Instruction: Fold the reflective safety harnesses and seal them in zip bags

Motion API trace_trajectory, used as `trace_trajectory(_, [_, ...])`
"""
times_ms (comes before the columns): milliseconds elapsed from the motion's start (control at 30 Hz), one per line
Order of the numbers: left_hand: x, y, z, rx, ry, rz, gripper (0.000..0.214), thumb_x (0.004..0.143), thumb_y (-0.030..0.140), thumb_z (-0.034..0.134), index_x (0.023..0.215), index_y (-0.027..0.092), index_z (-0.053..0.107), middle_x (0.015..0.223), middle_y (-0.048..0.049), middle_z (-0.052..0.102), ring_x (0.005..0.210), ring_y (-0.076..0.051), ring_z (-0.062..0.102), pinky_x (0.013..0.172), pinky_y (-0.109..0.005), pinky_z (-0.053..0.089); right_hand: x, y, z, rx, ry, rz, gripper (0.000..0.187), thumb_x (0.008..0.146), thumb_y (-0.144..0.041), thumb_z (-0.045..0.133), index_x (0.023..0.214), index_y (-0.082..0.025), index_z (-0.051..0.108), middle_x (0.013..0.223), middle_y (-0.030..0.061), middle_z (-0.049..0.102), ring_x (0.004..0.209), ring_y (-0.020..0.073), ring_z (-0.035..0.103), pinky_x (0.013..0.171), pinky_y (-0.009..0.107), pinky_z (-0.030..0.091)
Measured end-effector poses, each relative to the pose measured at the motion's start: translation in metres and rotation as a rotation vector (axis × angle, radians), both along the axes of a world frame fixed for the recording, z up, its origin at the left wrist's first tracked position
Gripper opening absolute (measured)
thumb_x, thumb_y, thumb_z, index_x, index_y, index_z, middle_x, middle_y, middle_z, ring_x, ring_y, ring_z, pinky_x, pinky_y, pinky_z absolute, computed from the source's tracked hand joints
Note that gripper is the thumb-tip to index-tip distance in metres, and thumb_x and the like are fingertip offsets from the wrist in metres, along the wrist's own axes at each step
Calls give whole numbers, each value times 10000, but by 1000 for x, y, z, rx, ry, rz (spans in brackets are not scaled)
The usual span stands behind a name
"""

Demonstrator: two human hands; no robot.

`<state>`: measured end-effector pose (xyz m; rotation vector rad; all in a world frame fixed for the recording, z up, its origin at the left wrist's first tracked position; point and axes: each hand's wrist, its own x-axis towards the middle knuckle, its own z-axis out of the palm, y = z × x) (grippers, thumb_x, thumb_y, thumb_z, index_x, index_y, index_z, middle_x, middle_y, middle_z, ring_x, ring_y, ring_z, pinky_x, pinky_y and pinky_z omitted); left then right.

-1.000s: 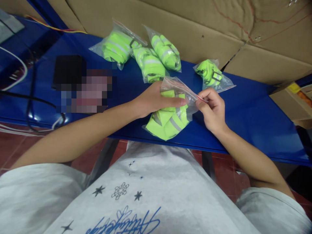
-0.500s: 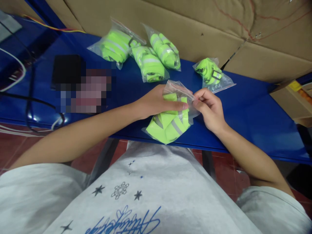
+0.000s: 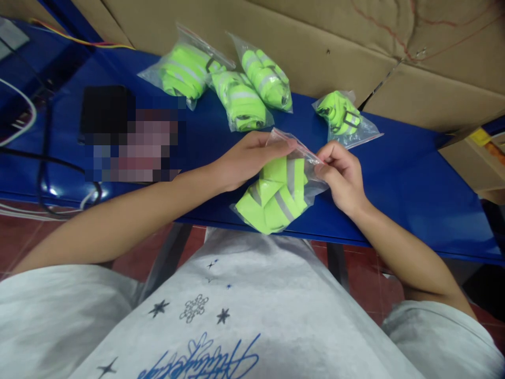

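Observation:
A clear zip-lock bag (image 3: 311,184) lies at the front edge of the blue table, its zip edge facing away from me. Inside is a folded neon-yellow reflective strap (image 3: 276,202) with grey stripes. My left hand (image 3: 252,158) is closed on the bag's upper left, the thumb lying along the zip edge and the other fingers hidden behind the plastic. With thumb and forefinger, my right hand (image 3: 341,176) pinches the right end of that zip edge.
Several bagged neon straps (image 3: 246,102) lie at the back, one bagged strap (image 3: 339,113) apart on the right. A cardboard wall (image 3: 276,42) stands behind. On the left are a black box (image 3: 104,113), a blurred-out item (image 3: 145,147) and cables (image 3: 43,158).
My left thumb has moved up from over the strap to the bag's zip edge, uncovering more of the strap. The right hand keeps its pinch at the corner.

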<state>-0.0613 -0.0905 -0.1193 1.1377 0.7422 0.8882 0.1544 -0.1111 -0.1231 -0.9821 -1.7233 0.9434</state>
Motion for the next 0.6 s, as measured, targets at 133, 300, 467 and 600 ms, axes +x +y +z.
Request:
trace_trajectory(133, [-1,-1,-1,93,46,0,303,885,484,759,982,201,805,965,-17,797,927,-194,752,835,-289,607,0,0,1,-16,-18,0,186,884,-352,669,783,-215,594,636,-37,487,569,94,398,559,274,309])
trace_trajectory(300, [0,-1,-2,124,57,10,342,879,527,763,1002,211,810,1018,-16,795,980,-200,751,867,-295,608,-1,0,0,-61,38,10,197,865,-330,701,756,-218,579,622,-41,473,555,88,381,539,261,287])
trace_trajectory(467, [-2,-1,-1,215,115,2,364,905,532,732,1072,216,802,1106,-28,787,1109,-229,725,991,-335,575,-1,3,1,-107,31,16,115,846,-287,677,783,-217,610,630,-41,483,561,87,398,536,253,291])
trace_trajectory(600, [-4,0,1,311,207,-51,370,867,443,797,1150,205,786,1169,-48,774,1133,-231,710,1027,-330,542,0,4,3,-159,29,16,63,816,-246,669,780,-209,632,600,-48,478,545,82,385,517,244,271])
